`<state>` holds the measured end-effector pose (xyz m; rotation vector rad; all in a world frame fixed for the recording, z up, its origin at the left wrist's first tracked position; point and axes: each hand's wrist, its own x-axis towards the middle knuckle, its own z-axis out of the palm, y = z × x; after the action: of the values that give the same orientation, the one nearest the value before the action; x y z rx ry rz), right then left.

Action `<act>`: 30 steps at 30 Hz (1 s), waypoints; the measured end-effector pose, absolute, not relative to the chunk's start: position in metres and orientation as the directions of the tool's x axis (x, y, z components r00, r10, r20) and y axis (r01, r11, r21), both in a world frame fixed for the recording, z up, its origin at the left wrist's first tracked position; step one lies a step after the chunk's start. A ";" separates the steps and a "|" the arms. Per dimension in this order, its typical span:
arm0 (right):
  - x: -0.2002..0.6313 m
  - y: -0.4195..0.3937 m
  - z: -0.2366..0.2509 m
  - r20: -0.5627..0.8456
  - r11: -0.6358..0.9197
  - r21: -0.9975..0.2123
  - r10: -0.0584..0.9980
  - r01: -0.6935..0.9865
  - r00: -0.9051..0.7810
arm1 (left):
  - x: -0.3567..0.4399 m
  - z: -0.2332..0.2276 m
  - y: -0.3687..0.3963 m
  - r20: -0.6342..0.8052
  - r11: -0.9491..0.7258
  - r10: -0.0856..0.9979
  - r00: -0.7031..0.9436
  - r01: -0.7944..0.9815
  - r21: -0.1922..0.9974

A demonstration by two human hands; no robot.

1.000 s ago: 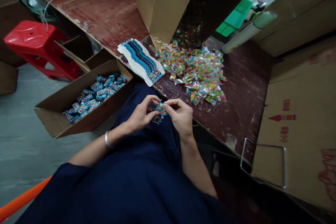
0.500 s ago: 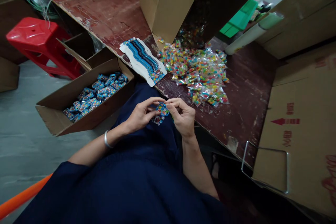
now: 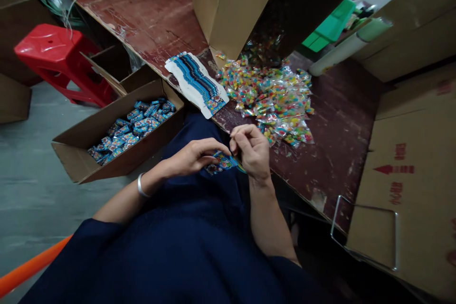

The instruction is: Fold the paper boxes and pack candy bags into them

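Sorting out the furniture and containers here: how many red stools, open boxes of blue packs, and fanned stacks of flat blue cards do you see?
Red stool: 1
Open box of blue packs: 1
Fanned stack of flat blue cards: 1
Total: 3

A small blue packet point(image 3: 221, 163) with bright cartoon pictures lies flat and a bit tilted over the lap, pinched at both ends, just below the table edge.

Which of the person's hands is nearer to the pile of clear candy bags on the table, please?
Right. The right hand is at the table edge just below the pile of candy bags; the left hand sits farther left, over the lap.
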<state>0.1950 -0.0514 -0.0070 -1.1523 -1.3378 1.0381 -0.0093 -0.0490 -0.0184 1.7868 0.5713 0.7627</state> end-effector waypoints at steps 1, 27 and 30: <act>0.199 -0.053 -0.009 0.180 0.170 -0.978 0.981 0.118 0.077 | -0.014 -0.016 -0.045 0.199 -0.338 0.677 0.708 0.059 0.939; 0.178 0.041 -0.073 0.345 0.336 -0.426 0.919 0.840 -0.192 | -0.070 -0.063 0.009 -0.140 -0.061 0.844 0.517 0.353 0.934; 0.183 0.021 -0.072 0.611 0.449 -0.383 0.778 0.807 -0.143 | -0.052 -0.069 0.009 -0.223 0.234 0.873 0.434 0.027 0.972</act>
<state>0.1827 0.0215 -0.0723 -1.3321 -1.9190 -0.0469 -0.0517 0.0089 -0.0692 1.1977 0.9618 0.7242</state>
